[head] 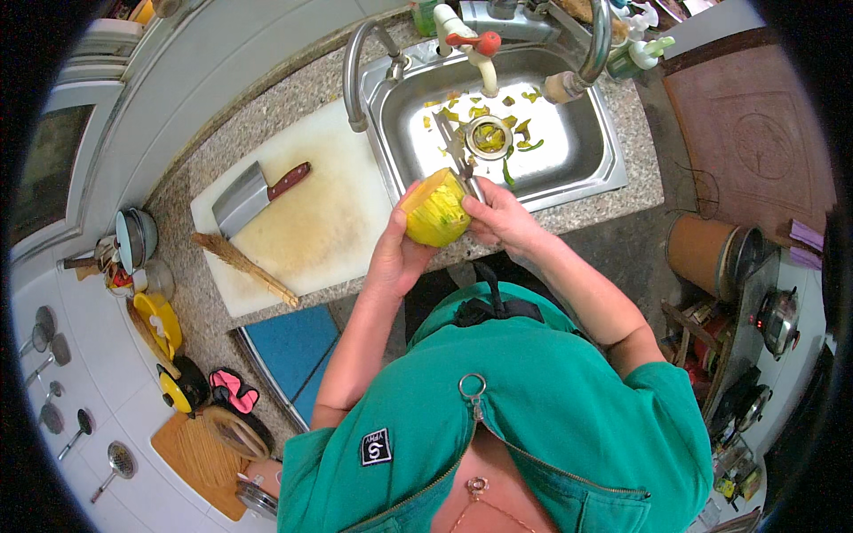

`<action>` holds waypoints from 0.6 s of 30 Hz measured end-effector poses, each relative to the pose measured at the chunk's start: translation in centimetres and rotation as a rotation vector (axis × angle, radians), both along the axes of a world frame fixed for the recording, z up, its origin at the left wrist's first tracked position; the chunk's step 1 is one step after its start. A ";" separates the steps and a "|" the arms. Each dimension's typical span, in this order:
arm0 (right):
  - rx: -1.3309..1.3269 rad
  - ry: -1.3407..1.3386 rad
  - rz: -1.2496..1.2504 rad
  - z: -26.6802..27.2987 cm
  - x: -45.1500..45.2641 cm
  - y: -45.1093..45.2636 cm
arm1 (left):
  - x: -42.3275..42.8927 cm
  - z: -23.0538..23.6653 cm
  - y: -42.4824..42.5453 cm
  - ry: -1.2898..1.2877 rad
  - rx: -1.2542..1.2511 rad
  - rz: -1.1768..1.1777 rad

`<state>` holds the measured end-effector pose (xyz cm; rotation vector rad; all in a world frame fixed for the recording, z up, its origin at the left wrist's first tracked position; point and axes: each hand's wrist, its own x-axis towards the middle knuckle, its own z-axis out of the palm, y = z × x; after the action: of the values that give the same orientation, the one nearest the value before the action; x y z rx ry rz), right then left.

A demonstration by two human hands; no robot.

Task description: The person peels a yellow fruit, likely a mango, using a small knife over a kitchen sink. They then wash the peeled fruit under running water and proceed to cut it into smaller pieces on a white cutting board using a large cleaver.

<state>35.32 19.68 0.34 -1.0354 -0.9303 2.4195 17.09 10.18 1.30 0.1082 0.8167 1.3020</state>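
Observation:
My left hand (pixel 398 252) cups a piece of squash or pumpkin (pixel 436 216) from the left and below, just over the counter's front edge. Its skin is yellow-green, with pale stripped patches, and a cut orange-yellow face shows at the upper left. In my right hand (pixel 505 216) is a slim metal peeler (pixel 474 189), its head close to the upper right side of the piece; whether it touches cannot be made out. The right fingertips also rest near the piece's right side. Beyond both hands, yellow and green peel scraps (pixel 523 130) lie in the steel sink (pixel 573 143) and around its drain (pixel 490 138).
To the left, a cleaver (pixel 243 200) with a brown handle lies on the white cutting board (pixel 320 233). A straw brush (pixel 246 266) crosses the board's front corner. Above the sink are a red-handled tap (pixel 476 45) and a curved metal spout (pixel 596 46). Pump bottles (pixel 636 60) stand beyond.

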 end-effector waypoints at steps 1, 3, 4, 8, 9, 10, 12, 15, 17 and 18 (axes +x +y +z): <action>0.044 0.001 0.019 -0.1 0.4 0.6 | -0.5 0.7 0.0 0.038 0.012 -0.044; 0.108 -0.017 0.110 1.0 1.2 1.8 | -1.6 2.3 0.4 0.118 0.038 -0.129; 0.220 -0.094 0.176 2.2 1.3 2.4 | -1.7 2.5 0.5 0.199 0.071 -0.150; 0.606 -0.075 0.176 1.1 1.2 2.4 | -1.6 3.0 1.4 0.604 0.086 -0.298; 0.656 -0.058 0.169 1.0 1.0 2.3 | -1.5 3.0 1.6 0.725 0.057 -0.348; 0.686 -0.079 0.192 1.1 0.9 2.3 | -1.6 2.9 1.7 0.855 0.063 -0.389; 0.746 -0.122 0.235 1.5 0.6 2.4 | -1.7 2.7 2.0 1.117 0.075 -0.476; 0.703 -0.187 0.229 2.4 0.4 2.1 | -2.0 1.8 1.9 1.111 0.108 -0.483; 0.691 -0.223 0.294 3.6 0.4 2.5 | -1.9 2.1 2.1 1.199 0.192 -0.529; 0.686 -0.238 0.327 4.0 0.4 2.6 | -2.0 2.3 2.1 1.246 0.234 -0.551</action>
<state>35.69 22.29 4.32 -0.9564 -1.9587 1.9494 15.13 12.30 3.65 1.3314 1.5113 0.6881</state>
